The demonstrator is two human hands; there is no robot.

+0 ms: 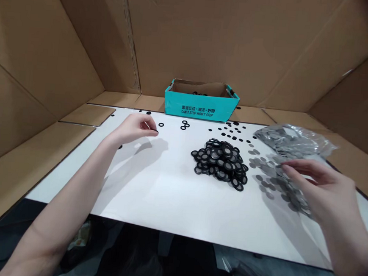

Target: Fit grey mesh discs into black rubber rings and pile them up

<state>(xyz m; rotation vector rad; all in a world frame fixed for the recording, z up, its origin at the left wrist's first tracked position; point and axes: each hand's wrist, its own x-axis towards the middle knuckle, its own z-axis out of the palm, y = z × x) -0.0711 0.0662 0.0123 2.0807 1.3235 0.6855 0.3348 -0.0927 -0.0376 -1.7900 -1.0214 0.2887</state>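
My left hand (pixel 136 129) rests at the far left of the white board (pixel 154 186), fingers curled in a pinch on a small black ring. Loose black rings (pixel 185 125) lie just beyond it. A heap of black rings with mesh centres (pixel 221 161) sits mid-board. My right hand (pixel 320 183) hovers over scattered grey mesh discs (pixel 271 181) on the right, fingers spread and slightly bent, tips touching the discs.
A teal cardboard box (pixel 201 104) stands at the back centre. A crumpled clear plastic bag (pixel 294 140) of discs lies back right. Small black dots (pixel 232 132) are strewn behind the heap. Cardboard walls enclose the bench on three sides.
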